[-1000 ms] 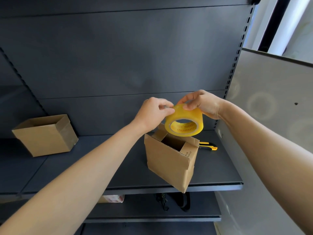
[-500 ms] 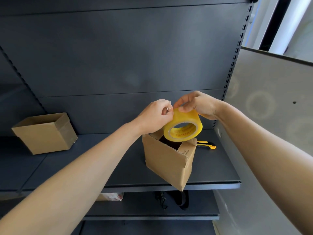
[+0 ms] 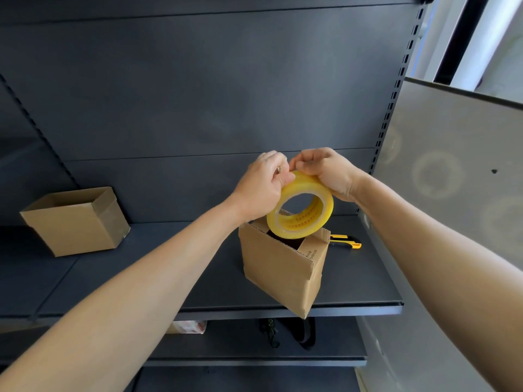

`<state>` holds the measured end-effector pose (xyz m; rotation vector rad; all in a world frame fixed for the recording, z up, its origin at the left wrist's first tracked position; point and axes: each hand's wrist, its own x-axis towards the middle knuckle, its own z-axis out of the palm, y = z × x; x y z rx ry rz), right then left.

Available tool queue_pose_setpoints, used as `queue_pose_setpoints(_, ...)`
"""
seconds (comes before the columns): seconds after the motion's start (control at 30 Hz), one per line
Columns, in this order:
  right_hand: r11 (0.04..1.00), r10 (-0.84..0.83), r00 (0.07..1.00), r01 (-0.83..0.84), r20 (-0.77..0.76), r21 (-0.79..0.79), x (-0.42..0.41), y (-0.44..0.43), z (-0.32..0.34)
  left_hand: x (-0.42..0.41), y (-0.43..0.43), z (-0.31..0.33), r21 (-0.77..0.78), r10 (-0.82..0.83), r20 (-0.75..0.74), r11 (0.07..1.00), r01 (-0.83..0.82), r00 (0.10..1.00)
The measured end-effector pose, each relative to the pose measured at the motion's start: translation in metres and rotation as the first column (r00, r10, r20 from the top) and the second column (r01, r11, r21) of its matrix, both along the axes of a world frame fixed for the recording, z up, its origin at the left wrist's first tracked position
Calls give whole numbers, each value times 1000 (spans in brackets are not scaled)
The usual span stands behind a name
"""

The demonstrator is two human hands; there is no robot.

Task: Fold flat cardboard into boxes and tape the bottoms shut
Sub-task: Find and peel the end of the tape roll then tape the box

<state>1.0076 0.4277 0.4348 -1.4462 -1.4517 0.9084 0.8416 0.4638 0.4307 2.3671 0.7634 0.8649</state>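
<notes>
A yellow roll of tape (image 3: 302, 205) hangs in the air above an open brown cardboard box (image 3: 278, 271) that stands on the dark shelf (image 3: 353, 290). My right hand (image 3: 325, 172) grips the roll from the top right. My left hand (image 3: 261, 183) pinches at the roll's upper left edge with curled fingers. The two hands touch at the top of the roll. The box's upper flaps stand open and part of its opening is hidden behind the roll.
A second open cardboard box (image 3: 75, 220) sits at the shelf's left. A yellow and black utility knife (image 3: 346, 241) lies behind the near box. A grey panel (image 3: 452, 179) closes the right side. A lower shelf holds a small packet (image 3: 188, 326) and black straps (image 3: 288, 332).
The roll has tilted more upright, with its hole turned toward me. My left hand has slid up its edge until it meets my right hand at the top.
</notes>
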Motion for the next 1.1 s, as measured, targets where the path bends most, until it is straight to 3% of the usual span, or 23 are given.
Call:
queue_pose_setpoints(0.13,996,-83,993,84,-88,8,-5,4,-6,2,-1,1,74,-38,31,997,35,999)
queue_pose_setpoints(0.23,988,-153,987,152,-41,-38,-5,6,-5,4,-4,-1,63,-50,126,997,43,991)
queue_pose_setpoints(0.33,986,-114,993,112,-12,-122,-5,8,-3,6,-10,-7,74,-14,190,997,0,982)
queue_pose_setpoints(0.4,983,-78,982,47,-170,-175,-2,10,-5,5,-10,-3,-65,44,312,998,-25,949)
queue_pose_setpoints(0.43,980,-92,953,34,-289,-198,2,9,-7,4,-7,3,-228,111,436,974,-10,893)
queue_pose_setpoints(0.5,974,-169,847,64,-504,-218,12,7,-12,0,5,21,-522,258,660,833,184,705)
queue_pose_setpoints(0.57,973,-185,801,67,-569,-223,16,7,-15,-5,16,33,-605,308,740,693,392,598)
queue_pose_setpoints(0.7,970,-154,808,14,-569,-242,18,8,-12,-4,18,44,-612,348,790,497,615,505)
queue_pose_setpoints(0.8,980,-35,764,-99,-644,-170,19,-1,-15,-5,22,50,-601,403,798,475,643,448)
queue_pose_setpoints(0.9,946,148,662,-311,-735,-89,17,-12,-24,0,23,57,-596,402,801,475,647,443)
queue_pose_setpoints(0.97,925,205,640,-373,-740,-66,14,-16,-26,1,25,62,-600,416,799,491,632,435)
queue_pose_setpoints(1.03,949,146,689,-300,-710,-96,9,-17,-27,1,26,64,-610,443,789,491,621,425)
queue_pose_setpoints(1.1,981,-25,778,-102,-628,-166,5,-14,-29,2,23,64,-624,450,777,463,629,440)
